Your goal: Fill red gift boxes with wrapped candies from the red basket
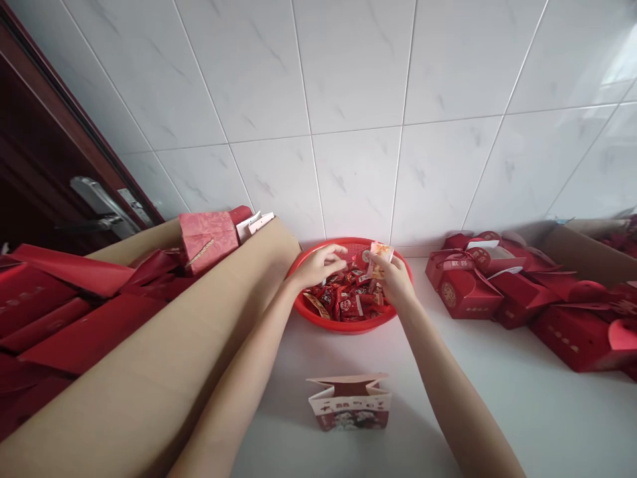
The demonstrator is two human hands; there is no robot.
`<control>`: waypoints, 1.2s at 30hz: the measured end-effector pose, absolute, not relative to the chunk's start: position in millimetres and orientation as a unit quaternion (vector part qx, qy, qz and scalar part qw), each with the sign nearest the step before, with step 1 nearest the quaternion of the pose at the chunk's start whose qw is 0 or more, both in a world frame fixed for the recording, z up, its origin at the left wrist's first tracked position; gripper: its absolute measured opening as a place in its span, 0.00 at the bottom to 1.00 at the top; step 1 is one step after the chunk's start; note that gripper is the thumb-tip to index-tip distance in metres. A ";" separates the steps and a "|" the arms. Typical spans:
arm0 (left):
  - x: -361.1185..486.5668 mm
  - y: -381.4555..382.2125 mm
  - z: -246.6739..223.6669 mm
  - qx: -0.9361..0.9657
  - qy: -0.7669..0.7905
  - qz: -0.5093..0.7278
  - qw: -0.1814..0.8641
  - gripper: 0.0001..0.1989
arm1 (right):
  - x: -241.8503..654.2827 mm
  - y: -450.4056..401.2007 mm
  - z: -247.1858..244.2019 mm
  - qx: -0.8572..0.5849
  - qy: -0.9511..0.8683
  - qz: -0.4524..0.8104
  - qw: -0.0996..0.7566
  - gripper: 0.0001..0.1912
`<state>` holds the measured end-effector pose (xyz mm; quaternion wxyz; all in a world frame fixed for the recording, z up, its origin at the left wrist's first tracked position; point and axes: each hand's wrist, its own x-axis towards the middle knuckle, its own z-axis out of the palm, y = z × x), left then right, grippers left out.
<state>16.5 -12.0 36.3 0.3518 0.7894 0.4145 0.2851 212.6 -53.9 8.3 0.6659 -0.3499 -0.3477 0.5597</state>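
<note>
A red plastic basket (343,326) stands against the tiled wall, filled with small red wrapped candies (351,302). Over its right side, my right hand (397,282) pinches a small orange-and-cream packet (381,253) between thumb and fingers. My left hand (321,267) hovers above the left rim; its fingers are loosely bent and apart, with nothing visible in them. Nearer to me, a small paper gift box (353,408), cream above and red with printed figures below, sits upright with its top open.
At left, a large cardboard carton (209,302) holds red folded boxes (89,332) and a pink bag (206,240). Several closed red gift boxes (470,292) are grouped on the right, before another carton (577,245). A dark door with a metal handle (102,202) is far left.
</note>
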 end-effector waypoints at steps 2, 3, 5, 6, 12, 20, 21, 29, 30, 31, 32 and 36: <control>7.0 -3.6 32.5 0.816 0.463 0.166 0.304 0.15 | 217.0 -50.3 5.7 -0.373 -0.344 0.540 0.672 0.16; 4.2 -0.7 29.8 0.821 0.486 0.111 0.279 0.15 | 219.0 -49.0 4.6 -0.386 -0.351 0.530 0.668 0.16; 2.5 2.1 23.4 0.818 0.522 0.015 0.240 0.19 | 221.5 -48.1 2.9 -0.408 -0.379 0.506 0.659 0.16; 3.0 2.3 20.0 0.812 0.537 -0.020 0.226 0.21 | 221.9 -48.4 2.5 -0.416 -0.397 0.494 0.653 0.16; -1.0 3.5 3.1 0.806 0.554 -0.032 0.208 0.19 | 219.8 -53.3 3.2 -0.436 -0.451 0.481 0.612 0.16; -13.6 2.2 1.2 0.767 0.509 0.253 0.299 0.16 | 221.8 -47.8 -2.8 -0.397 -0.398 0.541 0.626 0.16; -10.7 -1.2 3.5 0.759 0.499 0.287 0.305 0.17 | 221.9 -47.5 -3.5 -0.391 -0.396 0.547 0.625 0.16; 35.4 -29.4 16.2 0.671 0.400 0.460 0.422 0.20 | 210.9 -56.5 2.8 -0.387 -0.382 0.579 0.607 0.20; 40.1 -30.4 15.4 0.668 0.394 0.471 0.420 0.21 | 208.3 -58.6 4.5 -0.385 -0.378 0.588 0.603 0.21; 43.8 -30.9 14.5 0.667 0.390 0.481 0.415 0.21 | 205.8 -60.6 5.9 -0.383 -0.376 0.595 0.599 0.21; 46.4 -31.1 13.9 0.666 0.386 0.491 0.408 0.20 | 203.7 -62.2 6.8 -0.379 -0.378 0.599 0.596 0.22; 49.1 -30.2 16.4 0.666 0.358 0.479 0.445 0.20 | 200.3 -64.3 7.2 -0.350 -0.398 0.598 0.602 0.24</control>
